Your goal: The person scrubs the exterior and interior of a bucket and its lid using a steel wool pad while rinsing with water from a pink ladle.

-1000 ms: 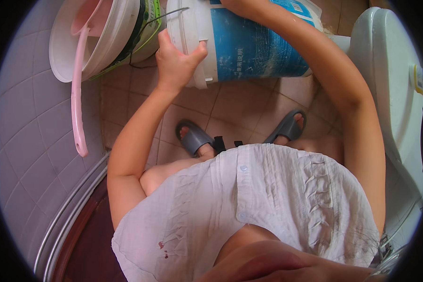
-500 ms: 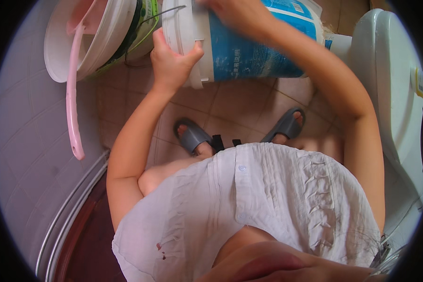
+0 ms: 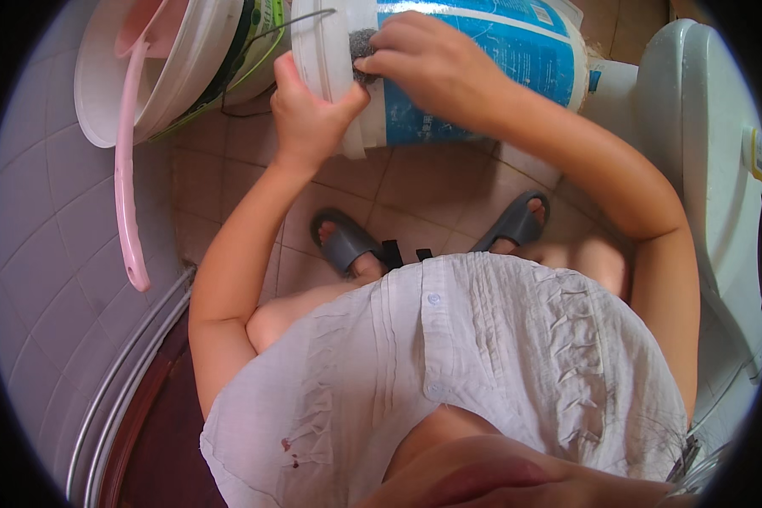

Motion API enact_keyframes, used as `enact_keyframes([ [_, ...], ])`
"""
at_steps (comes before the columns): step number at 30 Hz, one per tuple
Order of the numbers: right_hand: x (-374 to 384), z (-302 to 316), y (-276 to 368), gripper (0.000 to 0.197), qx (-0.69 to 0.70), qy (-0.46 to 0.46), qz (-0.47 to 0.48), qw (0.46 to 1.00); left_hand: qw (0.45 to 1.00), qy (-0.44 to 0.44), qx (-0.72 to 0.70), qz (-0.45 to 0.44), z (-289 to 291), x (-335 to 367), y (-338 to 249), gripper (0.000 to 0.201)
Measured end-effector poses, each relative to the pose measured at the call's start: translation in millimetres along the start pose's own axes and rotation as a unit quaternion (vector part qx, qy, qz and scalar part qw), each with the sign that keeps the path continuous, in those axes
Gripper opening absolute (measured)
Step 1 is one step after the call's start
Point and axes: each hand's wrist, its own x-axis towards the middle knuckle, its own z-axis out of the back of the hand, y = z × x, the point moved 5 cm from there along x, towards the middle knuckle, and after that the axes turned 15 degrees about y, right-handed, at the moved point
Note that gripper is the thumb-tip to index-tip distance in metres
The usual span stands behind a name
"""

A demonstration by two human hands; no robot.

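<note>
A white bucket with a blue printed label (image 3: pixel 516 72) lies on its side in front of me, its rim toward the left. My left hand (image 3: pixel 309 118) is closed on that rim, thumb on the outer wall and fingers over the edge. Pinched in my right hand (image 3: pixel 440 72) is a grey steel wool scrubber (image 3: pixel 362 52), pressed against the bucket's outer wall just beside the rim. A thin wire handle (image 3: pixel 300 23) sticks out past the rim.
Another white bucket (image 3: pixel 186 76) with a green and black label stands at the far left, holding a pink long-handled dipper (image 3: pixel 129 186). A toilet (image 3: pixel 694 110) is at the right. My slippered feet (image 3: pixel 347 241) rest on brown floor tiles; metal pipes (image 3: pixel 127 389) run along the left wall.
My right hand has come nearer to me along the bucket's wall, and the steel wool now shows. The left hand keeps its hold on the rim.
</note>
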Motion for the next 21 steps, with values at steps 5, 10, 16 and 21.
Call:
enact_keyframes([
  [5,9.6,22.0,-92.9,0.015,-0.027,-0.043,-0.14,0.989,1.0,0.008,-0.004,-0.003,-21.6,-8.1,-3.6,0.068],
  [10,-16.0,23.7,-132.4,0.016,0.087,0.004,-0.261,0.961,0.991,0.059,0.017,-0.118,-30.0,-56.4,55.8,0.081],
  [16,-34.0,12.1,-122.4,0.016,0.203,-0.034,-0.279,0.938,0.969,0.193,0.156,0.013,0.4,-78.0,96.0,0.083],
  [21,-35.1,10.4,-99.5,0.014,0.1,-0.053,-0.25,0.962,0.934,0.244,0.164,0.203,16.8,-92.4,72.0,0.065],
])
